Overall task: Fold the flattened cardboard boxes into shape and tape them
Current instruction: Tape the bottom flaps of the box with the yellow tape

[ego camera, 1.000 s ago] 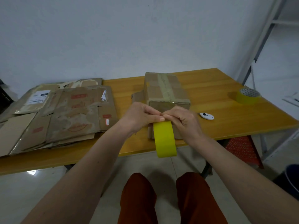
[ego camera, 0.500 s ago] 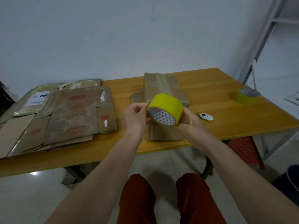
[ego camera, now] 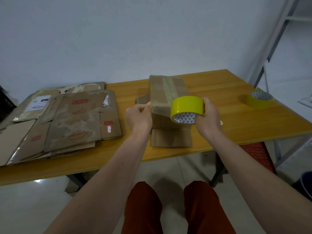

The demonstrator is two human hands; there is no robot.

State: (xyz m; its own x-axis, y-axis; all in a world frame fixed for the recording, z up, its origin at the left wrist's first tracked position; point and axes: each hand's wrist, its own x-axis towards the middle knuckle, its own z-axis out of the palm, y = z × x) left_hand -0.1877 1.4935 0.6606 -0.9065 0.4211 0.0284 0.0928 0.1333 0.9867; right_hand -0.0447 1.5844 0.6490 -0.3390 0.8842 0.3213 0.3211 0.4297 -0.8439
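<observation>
Currently the right hand (ego camera: 208, 118) grips the yellow tape roll (ego camera: 186, 108) by its rim, just in front of the folded box (ego camera: 166, 105) mid-table. The left hand (ego camera: 140, 116) has its fingers curled, apparently pinching the tape end, though the film isn't visible. The box looks light, worn and soft-walled, so it should be held by its corners.

Right hand (ego camera: 208, 118) hides most of white object (ego camera: 221, 122).

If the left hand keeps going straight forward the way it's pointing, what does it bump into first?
Probably the folded box. The left hand sits right at its left side, pinching something small; depth is hard to judge.
</observation>
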